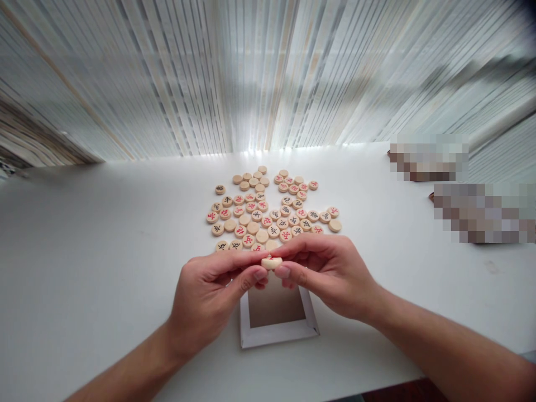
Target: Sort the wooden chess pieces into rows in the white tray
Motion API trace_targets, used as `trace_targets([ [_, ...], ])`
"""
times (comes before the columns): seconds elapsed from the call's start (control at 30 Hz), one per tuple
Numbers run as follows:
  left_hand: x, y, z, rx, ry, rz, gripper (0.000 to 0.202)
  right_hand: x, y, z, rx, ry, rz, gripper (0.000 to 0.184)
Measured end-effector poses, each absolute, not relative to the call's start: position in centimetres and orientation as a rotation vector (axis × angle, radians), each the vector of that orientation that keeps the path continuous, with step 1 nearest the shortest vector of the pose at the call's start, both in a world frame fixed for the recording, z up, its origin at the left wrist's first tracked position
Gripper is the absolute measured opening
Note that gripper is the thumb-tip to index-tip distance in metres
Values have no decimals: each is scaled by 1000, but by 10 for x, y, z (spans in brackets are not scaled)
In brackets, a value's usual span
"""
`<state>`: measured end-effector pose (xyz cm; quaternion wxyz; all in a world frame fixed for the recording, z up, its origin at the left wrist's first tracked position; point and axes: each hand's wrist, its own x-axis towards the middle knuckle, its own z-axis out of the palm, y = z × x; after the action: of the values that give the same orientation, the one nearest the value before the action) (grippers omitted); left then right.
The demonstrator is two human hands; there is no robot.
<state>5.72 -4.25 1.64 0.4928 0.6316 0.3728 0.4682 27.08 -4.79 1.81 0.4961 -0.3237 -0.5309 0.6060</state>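
Observation:
Both my hands meet over the middle of the white table [104, 240]. My left hand [211, 296] and my right hand [324, 271] pinch one round wooden chess piece [272, 262] between their fingertips; it has a red mark on top. Under the hands lies a small open white box [276, 329] with a brown inside. Beyond the hands, several wooden chess pieces [272, 209] with red or black characters lie spread on the table.
A wall of pale striped blinds [268, 72] rises behind the table's far edge. At the right edge two blurred-out areas [481, 212] cover things on the table. The table's near edge shows at the bottom right.

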Motion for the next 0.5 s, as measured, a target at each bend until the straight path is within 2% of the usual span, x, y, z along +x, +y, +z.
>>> trace_targets([
  [0.2,58,-43,16,1500,893,1118,22,273,-46,20,-843,-1215,1616,15],
  [0.5,57,-47,13,1484,895,1094,35,273,-44,17,-884,-1098,1813,32],
])
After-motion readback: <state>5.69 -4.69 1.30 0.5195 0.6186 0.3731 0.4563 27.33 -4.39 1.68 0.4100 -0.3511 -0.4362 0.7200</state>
